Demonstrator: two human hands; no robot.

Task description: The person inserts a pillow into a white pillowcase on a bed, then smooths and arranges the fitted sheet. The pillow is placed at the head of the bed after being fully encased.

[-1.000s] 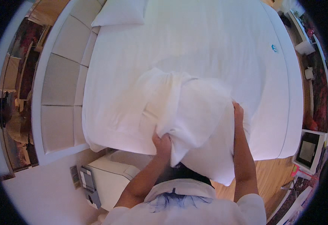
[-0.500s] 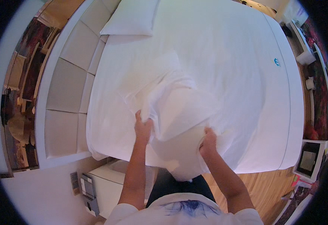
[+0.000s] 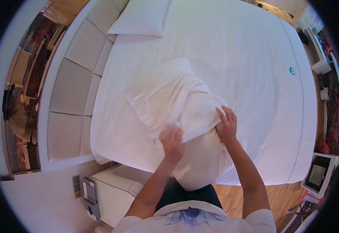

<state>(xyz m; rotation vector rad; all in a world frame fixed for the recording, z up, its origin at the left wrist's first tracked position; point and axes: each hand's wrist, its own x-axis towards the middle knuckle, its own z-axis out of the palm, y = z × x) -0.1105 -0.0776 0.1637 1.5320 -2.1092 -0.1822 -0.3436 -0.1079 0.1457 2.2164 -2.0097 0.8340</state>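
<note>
A white pillow [image 3: 202, 159] lies at the bed's near edge, its lower end hanging toward my legs. A loose white pillowcase [image 3: 165, 91] is bunched over the pillow's far part and spreads away across the bed in folds. My left hand [image 3: 172, 141] is closed on the near edge of the pillowcase, its fingertips partly lost in the cloth. With bent fingers my right hand [image 3: 227, 124] grips the same edge farther right. Between the hands, the edge runs across the pillow in a slanting line.
The white-sheeted bed [image 3: 247, 77] fills the middle, with another pillow [image 3: 140, 17] by the padded headboard [image 3: 70, 87]. A white bedside cabinet [image 3: 111, 190] stands at the near left. Wooden floor [image 3: 254, 196] shows at the near right, below a white shelf unit [image 3: 322, 171].
My left hand has moved right and slightly nearer; my right hand has moved up and right along the pillowcase. The cloth, lifted and billowing before, now lies flatter across the bed.
</note>
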